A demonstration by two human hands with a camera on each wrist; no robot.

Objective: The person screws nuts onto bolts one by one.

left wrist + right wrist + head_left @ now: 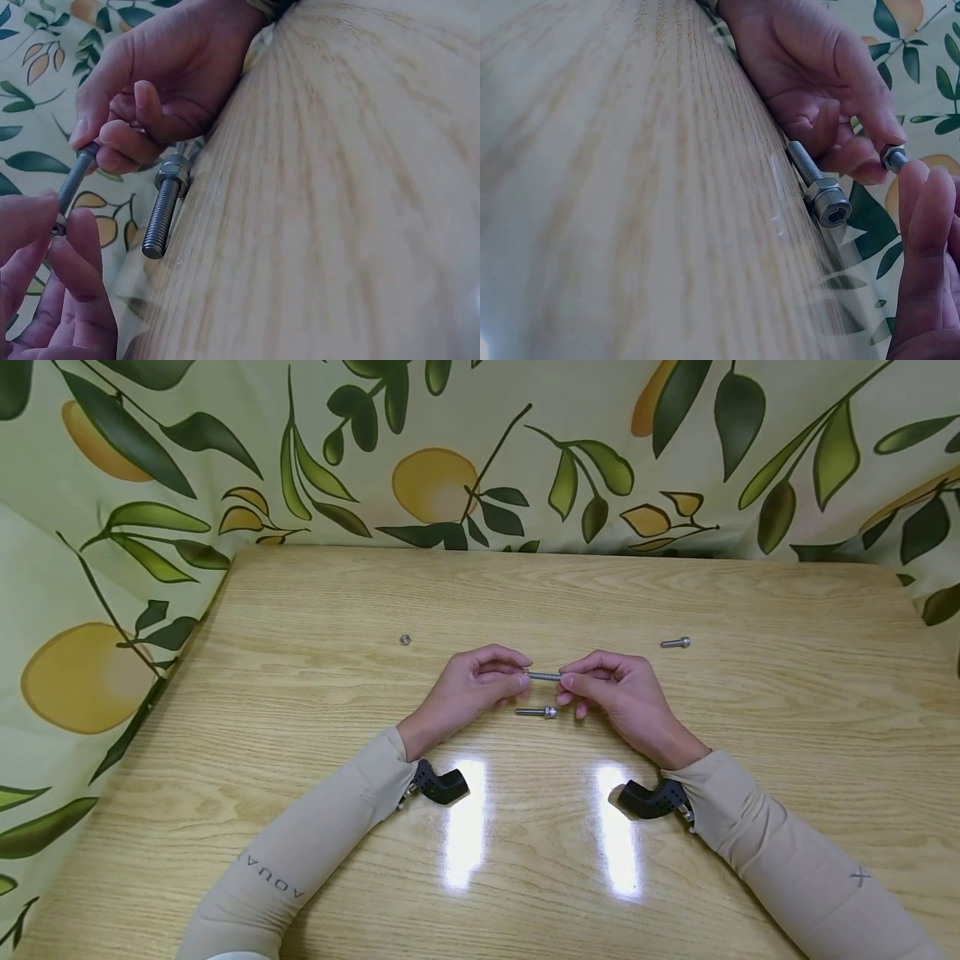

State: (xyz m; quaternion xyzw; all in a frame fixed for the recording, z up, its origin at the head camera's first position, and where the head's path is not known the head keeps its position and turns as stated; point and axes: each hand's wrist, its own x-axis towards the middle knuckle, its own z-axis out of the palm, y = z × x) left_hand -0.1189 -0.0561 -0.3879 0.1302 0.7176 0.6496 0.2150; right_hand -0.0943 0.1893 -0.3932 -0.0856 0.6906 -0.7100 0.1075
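Note:
Between the two hands a threaded bolt (544,676) is held level above the table. My right hand (618,689) pinches its head end with thumb and fingers. At the other end, my left hand (480,681) pinches a small hex nut (893,157) at the bolt's tip. How far the nut sits on the thread cannot be told. Just below the hands, a second bolt (534,712) lies on the table with its head to the right. A hex nut (172,169) sits on that bolt close against its head.
A loose nut (405,640) lies on the wooden table (300,610) to the left, beyond the left hand. Farther right lies a shorter bolt (676,642). Patterned cloth (337,485) hangs along the back and left edges. Black wrist mounts (442,783) project below both wrists.

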